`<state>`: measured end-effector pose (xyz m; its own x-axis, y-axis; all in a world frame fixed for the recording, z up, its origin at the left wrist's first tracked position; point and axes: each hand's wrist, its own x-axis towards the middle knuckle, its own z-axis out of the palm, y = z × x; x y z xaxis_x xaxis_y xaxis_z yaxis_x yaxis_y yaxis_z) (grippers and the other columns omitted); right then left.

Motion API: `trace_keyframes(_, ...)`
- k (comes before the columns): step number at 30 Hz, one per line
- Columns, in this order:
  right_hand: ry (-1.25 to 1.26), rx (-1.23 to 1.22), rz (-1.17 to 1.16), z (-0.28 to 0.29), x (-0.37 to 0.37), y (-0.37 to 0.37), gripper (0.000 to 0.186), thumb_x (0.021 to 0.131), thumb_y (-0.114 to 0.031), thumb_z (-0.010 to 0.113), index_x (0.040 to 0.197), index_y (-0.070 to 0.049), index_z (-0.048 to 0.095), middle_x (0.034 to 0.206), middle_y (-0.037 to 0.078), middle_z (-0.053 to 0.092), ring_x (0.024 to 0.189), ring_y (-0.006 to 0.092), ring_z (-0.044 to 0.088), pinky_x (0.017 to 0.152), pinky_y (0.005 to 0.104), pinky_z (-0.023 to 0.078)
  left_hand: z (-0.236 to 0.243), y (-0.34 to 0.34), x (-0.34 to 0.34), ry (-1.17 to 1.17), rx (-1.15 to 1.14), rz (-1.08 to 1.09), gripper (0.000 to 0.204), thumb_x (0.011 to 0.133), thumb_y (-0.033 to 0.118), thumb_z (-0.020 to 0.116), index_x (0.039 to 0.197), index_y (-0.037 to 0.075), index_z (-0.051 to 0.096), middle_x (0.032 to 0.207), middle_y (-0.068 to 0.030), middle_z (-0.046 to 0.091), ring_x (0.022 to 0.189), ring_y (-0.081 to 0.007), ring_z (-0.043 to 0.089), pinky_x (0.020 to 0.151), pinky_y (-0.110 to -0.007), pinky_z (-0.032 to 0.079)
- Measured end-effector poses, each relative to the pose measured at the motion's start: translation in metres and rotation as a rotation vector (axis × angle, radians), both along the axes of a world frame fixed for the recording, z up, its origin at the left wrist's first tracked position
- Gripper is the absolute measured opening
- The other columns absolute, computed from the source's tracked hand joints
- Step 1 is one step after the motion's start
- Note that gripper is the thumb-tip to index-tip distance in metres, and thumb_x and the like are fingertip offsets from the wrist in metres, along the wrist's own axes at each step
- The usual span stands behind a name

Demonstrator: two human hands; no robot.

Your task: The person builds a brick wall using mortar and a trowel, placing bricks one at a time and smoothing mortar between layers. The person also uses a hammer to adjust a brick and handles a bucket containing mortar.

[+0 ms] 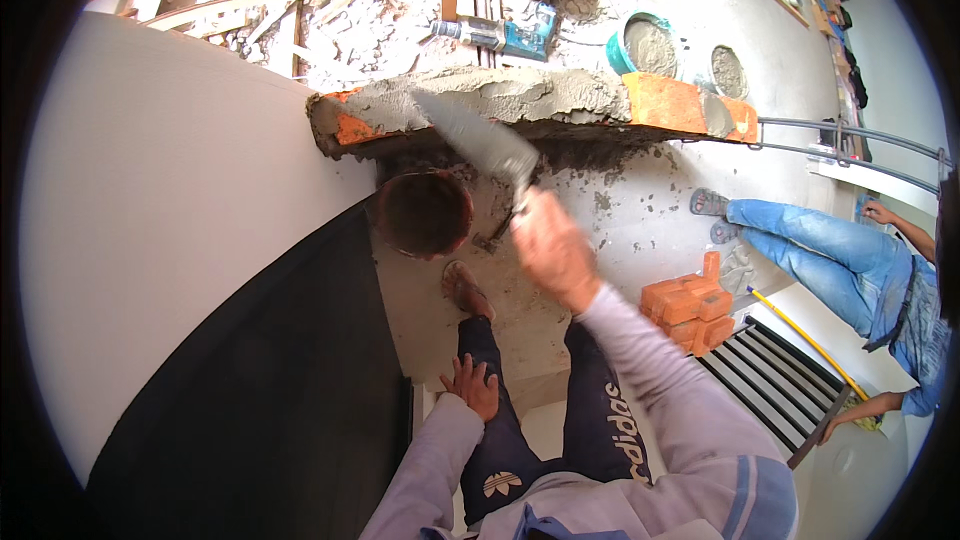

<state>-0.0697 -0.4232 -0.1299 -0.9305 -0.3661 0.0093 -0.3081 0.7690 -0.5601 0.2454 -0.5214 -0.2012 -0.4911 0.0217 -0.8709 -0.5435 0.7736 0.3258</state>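
My right hand (pixel 557 252) is wrapped round the handle of a trowel (pixel 482 140). The trowel's blade is slightly blurred, and its tip lies over the grey mortar (pixel 530 95) spread along the top of a low brick wall (pixel 665 103). Orange brick shows bare at the wall's right part and at its left end. My left hand (pixel 472 387) rests flat on my left thigh, fingers spread, holding nothing. Between the wall and my foot stands a round bucket (pixel 425 212) with a dark inside; its contents are hard to make out.
Stacked orange bricks (pixel 688 308) stand at right, by a black slatted rack (pixel 775 380). Beyond the wall are a teal bucket of mortar (pixel 650 45), a blue power tool (pixel 525 33) and rubble (pixel 350 30). Metal rods (pixel 850 130) stick out rightward. Another person (pixel 840 260) is at far right.
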Motion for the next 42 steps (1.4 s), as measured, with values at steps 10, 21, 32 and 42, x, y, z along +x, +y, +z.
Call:
trace_keyframes(10,0.449,0.719,0.347,0.067,-0.145,0.078,0.021,0.079,-0.007,0.054,0.1,-0.003,0.056,0.092,0.009,0.057,0.086,0.025,0.059,0.067,0.0405,0.049,0.013,0.027,-0.01,-0.057,-0.014,-0.028,0.05,0.094,0.038,0.048,0.133,0.009,0.052,0.154,-0.0166,0.026,0.145,-0.0373,0.012,0.112,-0.067,0.007)
trace_keyframes(21,-0.181,0.461,0.468,0.005,-0.021,0.084,0.022,0.084,-0.013,0.058,0.101,0.001,0.054,0.087,0.019,0.06,0.08,0.0365,0.063,0.068,0.0452,0.051,0.008,0.042,0.02,-0.082,-0.013,-0.002,0.057,0.095,0.046,0.043,0.138,0.009,0.049,0.155,-0.0178,0.023,0.146,-0.0357,0.009,0.114,-0.061,0.004)
trace_keyframes(32,-0.039,0.788,0.418,-0.333,0.001,-0.104,0.016,0.085,-0.016,0.056,0.095,-0.008,0.066,0.094,0.011,0.067,0.08,0.0269,0.07,0.057,0.0394,0.055,-0.003,0.042,0.052,0.056,0.044,0.235,0.052,0.086,0.03,0.057,0.131,0.004,0.055,0.151,-0.023,0.029,0.145,-0.0415,0.01,0.11,-0.068,0.001)
trace_keyframes(42,-0.632,0.723,0.576,-0.291,0.003,-0.073,0.031,0.084,-0.015,0.058,0.11,-0.004,0.069,0.105,0.013,0.07,0.098,0.0307,0.068,0.08,0.0427,0.054,-0.001,0.04,0.047,0.008,0.005,0.144,0.051,0.09,0.035,0.054,0.133,0.007,0.053,0.153,-0.0208,0.026,0.144,-0.0419,0.011,0.11,-0.068,0.003)
